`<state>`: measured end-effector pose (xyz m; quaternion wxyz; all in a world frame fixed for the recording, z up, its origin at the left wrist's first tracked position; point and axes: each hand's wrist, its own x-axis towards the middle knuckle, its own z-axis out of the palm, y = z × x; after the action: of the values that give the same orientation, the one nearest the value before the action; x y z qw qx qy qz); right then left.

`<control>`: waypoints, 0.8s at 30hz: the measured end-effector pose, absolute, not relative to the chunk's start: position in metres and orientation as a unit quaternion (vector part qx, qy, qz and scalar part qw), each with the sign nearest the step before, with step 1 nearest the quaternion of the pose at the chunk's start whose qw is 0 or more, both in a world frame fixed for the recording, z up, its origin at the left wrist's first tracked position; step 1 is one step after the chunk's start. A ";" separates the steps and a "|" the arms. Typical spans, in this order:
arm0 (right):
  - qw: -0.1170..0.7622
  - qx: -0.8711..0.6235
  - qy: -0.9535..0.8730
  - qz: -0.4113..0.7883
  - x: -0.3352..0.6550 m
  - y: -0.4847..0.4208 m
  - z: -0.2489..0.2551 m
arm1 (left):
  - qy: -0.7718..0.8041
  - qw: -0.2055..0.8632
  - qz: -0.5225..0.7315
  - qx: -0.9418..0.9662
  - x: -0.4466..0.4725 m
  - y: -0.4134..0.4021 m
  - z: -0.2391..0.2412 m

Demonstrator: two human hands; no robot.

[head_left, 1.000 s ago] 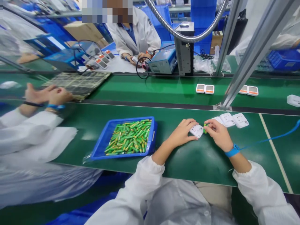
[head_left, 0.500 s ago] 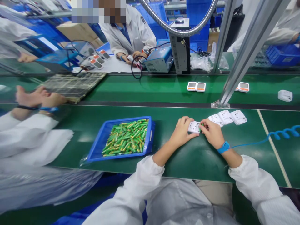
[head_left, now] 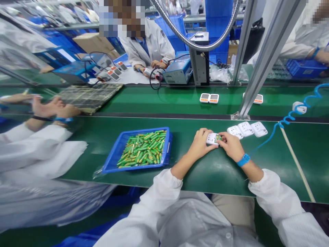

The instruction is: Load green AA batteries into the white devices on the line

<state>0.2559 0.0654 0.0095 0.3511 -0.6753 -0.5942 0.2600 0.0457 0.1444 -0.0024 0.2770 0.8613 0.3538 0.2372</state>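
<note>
Left hand (head_left: 202,142) clasps a white unit (head_left: 211,139), thumb along near edge, fingers across the far one; right hand (head_left: 233,146) has fingers bunched at green batteries (head_left: 218,138) on the unit's right end, pinching or only pressing, cannot tell. Seating them well likely calls for a steady left clasp, unit level, even pressure into the recess. Bare table (head_left: 218,175) opens toward the near edge; three white units (head_left: 246,129) crowd just beyond the right hand, blue tray (head_left: 166,151) stands left, coiled cord (head_left: 284,120) wants slack.
</note>
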 end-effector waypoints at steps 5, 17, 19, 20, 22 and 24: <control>0.352 -0.670 -0.605 0.246 0.254 0.062 0.010 | 0.351 0.279 0.240 0.861 0.046 0.144 -0.001; 0.228 -0.627 -0.708 0.230 0.259 0.063 0.022 | 0.347 0.279 0.237 0.863 0.045 0.143 -0.001; 0.204 -0.626 -0.717 0.229 0.260 0.064 0.024 | 0.348 0.279 0.234 0.864 0.045 0.143 0.000; 0.194 -0.627 -0.719 0.228 0.261 0.064 0.024 | 0.349 0.279 0.233 0.864 0.044 0.143 0.000; 0.179 -0.625 -0.724 0.229 0.262 0.067 0.026 | 0.349 0.279 0.232 0.864 0.044 0.143 0.000; 0.167 -0.611 -0.736 0.237 0.264 0.070 0.029 | 0.349 0.278 0.232 0.864 0.044 0.143 0.001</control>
<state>0.2644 0.0701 0.0289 0.1674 -0.6113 -0.7365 0.2365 0.0443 0.1434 0.0007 0.2781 0.8644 0.3488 0.2317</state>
